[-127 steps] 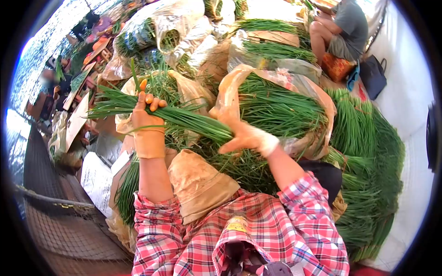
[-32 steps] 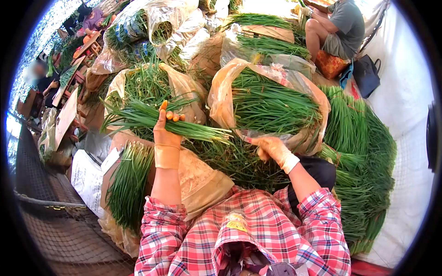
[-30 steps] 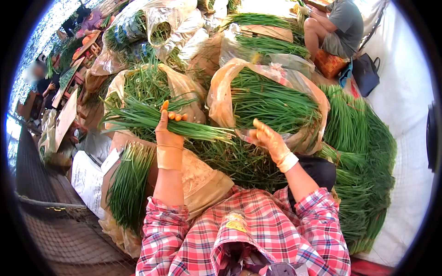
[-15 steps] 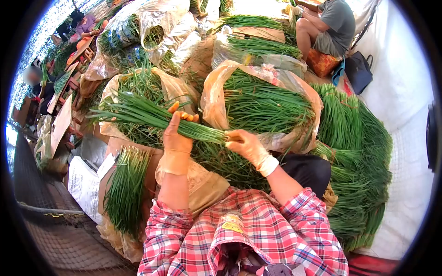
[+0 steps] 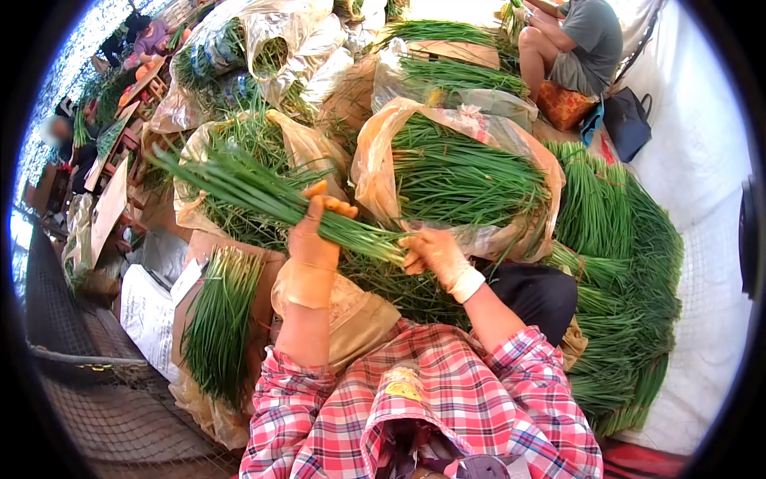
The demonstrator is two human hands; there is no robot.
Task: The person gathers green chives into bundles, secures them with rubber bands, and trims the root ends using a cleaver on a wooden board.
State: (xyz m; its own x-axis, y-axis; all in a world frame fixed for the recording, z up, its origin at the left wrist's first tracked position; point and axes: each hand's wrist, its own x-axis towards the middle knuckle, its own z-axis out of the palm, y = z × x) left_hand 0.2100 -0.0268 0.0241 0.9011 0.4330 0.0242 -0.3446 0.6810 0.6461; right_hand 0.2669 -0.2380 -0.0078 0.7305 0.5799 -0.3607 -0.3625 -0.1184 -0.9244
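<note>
Left of the open bag point(image 5: 373, 164), the green bunch point(image 5: 251, 182) slants, leaf tips point(image 5: 174, 168) away from it, pale ends point(image 5: 384, 247) by its near-left corner; the left hand point(image 5: 314, 243) clasps the stalks, the right hand point(image 5: 437, 255), nearer the bag, pinches those ends

Ahead of me, on the right, a person in a grey shirt point(image 5: 590, 48) sits on an orange and red seat point(image 5: 565, 105). A black bag point(image 5: 626, 126) is just beside it. A big white sheet point(image 5: 706, 199) hangs on my right. On my left I see a dark net point(image 5: 120, 411), a white sack point(image 5: 148, 319) and a tilted wooden board point(image 5: 110, 211).
</note>
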